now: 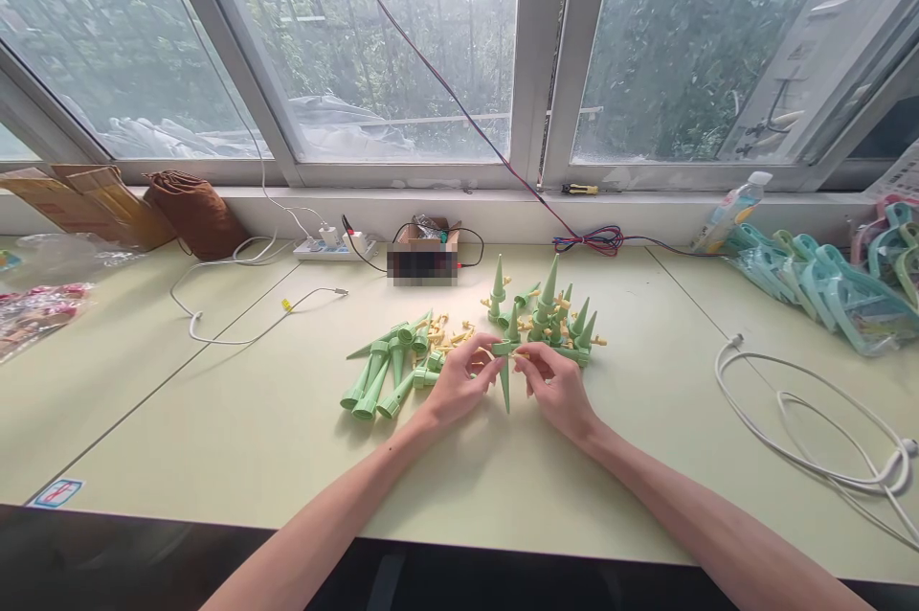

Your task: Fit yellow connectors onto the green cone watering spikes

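My left hand [458,383] pinches the collar of a green plastic watering spike [506,389], whose point hangs downward. My right hand [560,393] is closed at the collar's right side, with a small yellow valve [520,355] between its fingertips, touching the spike; most of the valve is hidden. Left of my hands, several green spikes [371,379] without valves lie in a pile. Loose yellow valves [446,335] are scattered beside that pile, just beyond my left hand. Behind my right hand, several spikes fitted with yellow valves [549,297] stand or lie in a cluster.
A white power strip [334,249] and a small cardboard box [429,233] sit by the window. A white cable [244,340] runs across the left of the table; another coiled cable [804,467] lies right. Plastic-wrapped hangers [825,290] and a bottle [732,212] are far right.
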